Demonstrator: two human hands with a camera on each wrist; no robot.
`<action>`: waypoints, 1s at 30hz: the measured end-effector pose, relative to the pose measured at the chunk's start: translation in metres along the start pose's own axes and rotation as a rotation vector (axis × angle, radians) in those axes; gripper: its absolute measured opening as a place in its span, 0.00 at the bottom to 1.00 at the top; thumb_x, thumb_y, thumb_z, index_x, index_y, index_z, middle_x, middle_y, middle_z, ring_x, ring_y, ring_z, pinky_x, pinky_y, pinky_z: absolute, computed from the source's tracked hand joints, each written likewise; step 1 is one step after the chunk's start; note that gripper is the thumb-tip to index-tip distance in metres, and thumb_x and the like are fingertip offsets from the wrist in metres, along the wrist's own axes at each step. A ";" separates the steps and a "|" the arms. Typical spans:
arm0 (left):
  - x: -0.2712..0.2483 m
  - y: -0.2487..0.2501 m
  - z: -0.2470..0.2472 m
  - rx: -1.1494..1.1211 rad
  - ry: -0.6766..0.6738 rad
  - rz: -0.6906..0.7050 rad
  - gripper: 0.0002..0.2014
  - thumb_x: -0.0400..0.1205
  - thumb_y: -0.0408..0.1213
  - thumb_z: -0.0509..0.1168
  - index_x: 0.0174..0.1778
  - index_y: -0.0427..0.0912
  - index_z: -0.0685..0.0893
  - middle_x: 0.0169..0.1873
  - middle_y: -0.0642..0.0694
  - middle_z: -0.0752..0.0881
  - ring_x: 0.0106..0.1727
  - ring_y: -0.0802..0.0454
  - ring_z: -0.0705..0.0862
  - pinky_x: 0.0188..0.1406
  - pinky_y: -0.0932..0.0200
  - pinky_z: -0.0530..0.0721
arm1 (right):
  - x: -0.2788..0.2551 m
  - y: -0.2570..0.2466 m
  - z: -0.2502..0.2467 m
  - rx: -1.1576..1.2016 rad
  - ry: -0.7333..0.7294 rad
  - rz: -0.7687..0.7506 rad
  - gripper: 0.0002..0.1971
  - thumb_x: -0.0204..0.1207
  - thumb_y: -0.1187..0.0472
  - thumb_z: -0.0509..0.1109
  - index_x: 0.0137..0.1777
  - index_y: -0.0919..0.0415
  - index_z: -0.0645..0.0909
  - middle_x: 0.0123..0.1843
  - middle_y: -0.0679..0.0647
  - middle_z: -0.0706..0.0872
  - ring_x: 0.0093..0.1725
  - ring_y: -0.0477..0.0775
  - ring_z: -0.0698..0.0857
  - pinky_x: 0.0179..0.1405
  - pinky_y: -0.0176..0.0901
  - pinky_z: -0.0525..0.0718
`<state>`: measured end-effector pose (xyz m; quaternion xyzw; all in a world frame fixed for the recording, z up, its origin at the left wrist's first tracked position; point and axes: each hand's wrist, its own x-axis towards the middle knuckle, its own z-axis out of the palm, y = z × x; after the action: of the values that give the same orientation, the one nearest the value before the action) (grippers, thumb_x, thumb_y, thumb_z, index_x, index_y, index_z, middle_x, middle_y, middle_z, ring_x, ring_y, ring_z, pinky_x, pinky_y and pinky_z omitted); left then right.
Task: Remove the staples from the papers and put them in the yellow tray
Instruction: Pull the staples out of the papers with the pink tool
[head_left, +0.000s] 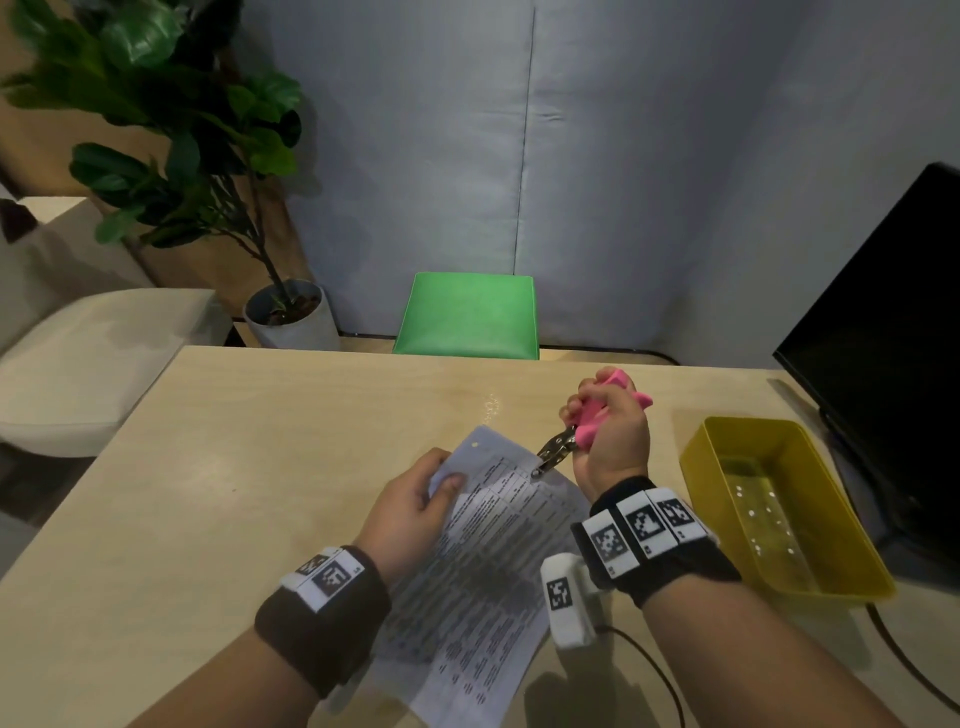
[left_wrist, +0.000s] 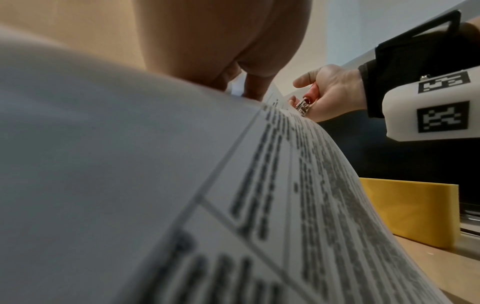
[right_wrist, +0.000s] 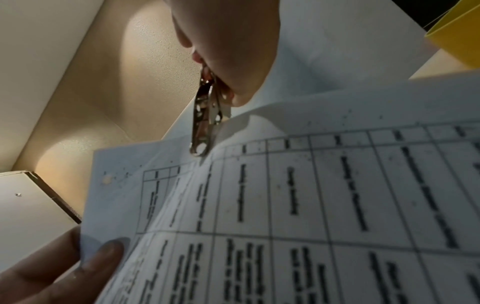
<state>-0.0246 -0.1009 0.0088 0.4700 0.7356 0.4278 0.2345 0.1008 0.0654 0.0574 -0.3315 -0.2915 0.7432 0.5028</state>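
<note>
Centrally on the desk (head_left: 260, 441), printed table-lined papers (head_left: 498, 545) lie curled, left hand (head_left: 410, 512) pinching their 10 o'clock corner. Right hand (head_left: 610, 426) squeezes a pink staple remover (head_left: 589, 428), metal tips at the top edge; yellow tray (head_left: 857, 577) sits at 3 o'clock.

Papers (head_left: 483, 561) on table (head_left: 260, 467), tray (head_left: 852, 582) right of them, monitor (head_left: 893, 332) seemingly behind tray.

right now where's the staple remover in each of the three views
Head: the staple remover is right of centre, pink handles in the right hand, metal tips on the papers' top edge.
Left wrist: upper right, only its metal tips show at the paper edge.
Right wrist: upper centre, metal tips pointing down onto the papers.
Shared landmark: the yellow tray, right side in every view.
</note>
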 end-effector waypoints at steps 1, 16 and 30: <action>0.000 0.000 0.000 -0.008 0.000 -0.001 0.04 0.85 0.41 0.59 0.50 0.50 0.79 0.22 0.57 0.76 0.21 0.59 0.66 0.25 0.59 0.64 | -0.001 0.000 0.000 -0.007 -0.003 -0.002 0.12 0.73 0.78 0.55 0.40 0.60 0.72 0.34 0.54 0.73 0.28 0.49 0.73 0.28 0.40 0.73; -0.004 0.006 -0.007 -0.178 0.025 -0.074 0.05 0.85 0.39 0.58 0.51 0.50 0.79 0.27 0.57 0.84 0.21 0.63 0.74 0.23 0.65 0.72 | 0.000 -0.009 -0.006 -0.054 0.003 -0.017 0.12 0.74 0.77 0.56 0.38 0.59 0.72 0.34 0.54 0.72 0.28 0.49 0.72 0.30 0.41 0.71; -0.006 0.005 -0.008 -0.224 0.029 -0.109 0.06 0.85 0.40 0.58 0.52 0.53 0.79 0.38 0.43 0.88 0.28 0.53 0.80 0.27 0.58 0.76 | -0.004 -0.008 0.005 -0.108 -0.008 -0.049 0.14 0.73 0.78 0.55 0.34 0.59 0.68 0.24 0.53 0.68 0.21 0.49 0.70 0.25 0.43 0.69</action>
<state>-0.0257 -0.1091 0.0170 0.3937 0.7112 0.5006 0.2977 0.1027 0.0635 0.0677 -0.3479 -0.3412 0.7151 0.5013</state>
